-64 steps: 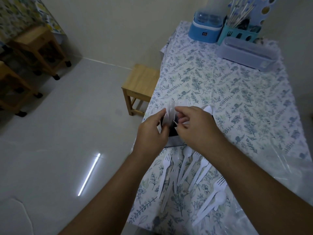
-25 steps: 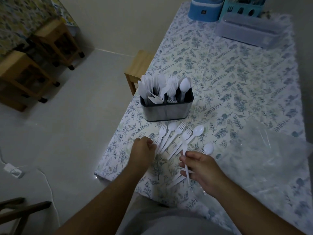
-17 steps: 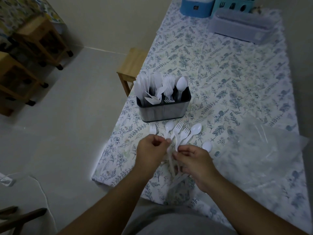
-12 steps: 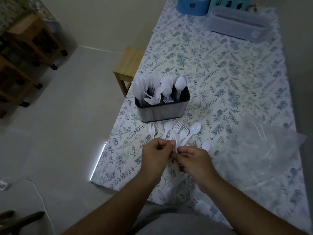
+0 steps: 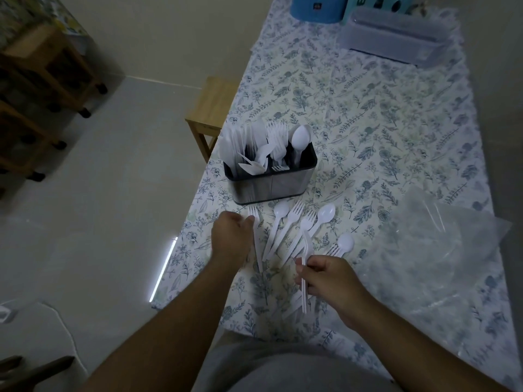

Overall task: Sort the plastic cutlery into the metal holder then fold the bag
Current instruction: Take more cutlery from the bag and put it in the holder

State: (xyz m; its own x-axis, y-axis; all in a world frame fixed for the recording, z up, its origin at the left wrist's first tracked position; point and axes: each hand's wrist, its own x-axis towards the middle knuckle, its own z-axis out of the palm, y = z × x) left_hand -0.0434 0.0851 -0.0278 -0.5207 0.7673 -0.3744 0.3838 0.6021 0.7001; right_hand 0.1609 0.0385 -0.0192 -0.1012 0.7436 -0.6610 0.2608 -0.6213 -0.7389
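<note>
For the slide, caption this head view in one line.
Right hand grips white forks; left hand reaches loose cutlery before the metal holder.

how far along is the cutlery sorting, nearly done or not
Mostly done: the metal holder already stands packed with white cutlery. In hand: the right hand grips a few pieces, and the left hand touches a fork. Left: several loose forks and spoons on the tablecloth, and the plastic bag lies unfolded.
</note>
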